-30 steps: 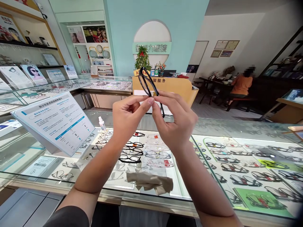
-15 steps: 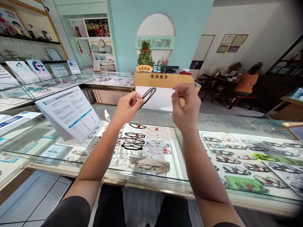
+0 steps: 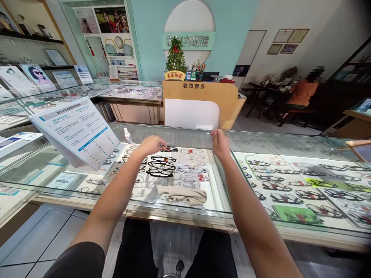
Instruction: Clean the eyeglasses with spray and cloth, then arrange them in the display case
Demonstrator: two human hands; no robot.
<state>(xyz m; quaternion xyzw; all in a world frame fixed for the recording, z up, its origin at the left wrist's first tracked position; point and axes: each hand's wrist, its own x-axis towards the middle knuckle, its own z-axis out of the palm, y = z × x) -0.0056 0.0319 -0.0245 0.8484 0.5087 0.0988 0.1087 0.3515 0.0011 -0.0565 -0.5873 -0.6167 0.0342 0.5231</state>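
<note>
My left hand (image 3: 152, 146) reaches down to the back of a row of dark eyeglasses in the glass display case. Its fingers are closed at the left end of a black pair of eyeglasses (image 3: 171, 149), partly hidden by the hand. Nearer me lie several more black frames (image 3: 161, 166), with clear-framed eyeglasses (image 3: 191, 169) to their right. My right hand (image 3: 221, 144) is closed above the case's right part, fingers curled together; whatever they may hold is too small to make out. A crumpled beige cloth (image 3: 184, 194) lies at the near side.
A tent-shaped sign (image 3: 79, 131) stands on the glass at left, beside a small white spray bottle (image 3: 127, 136). More eyeglasses fill the right case (image 3: 285, 198). Beyond is a cashier counter (image 3: 199, 92). A person in orange (image 3: 303, 92) sits at the far right.
My left hand has come down from above the counter with the black eyeglasses to the back of the row. My right hand has lowered and its fingers have curled in. The view has tilted slightly down.
</note>
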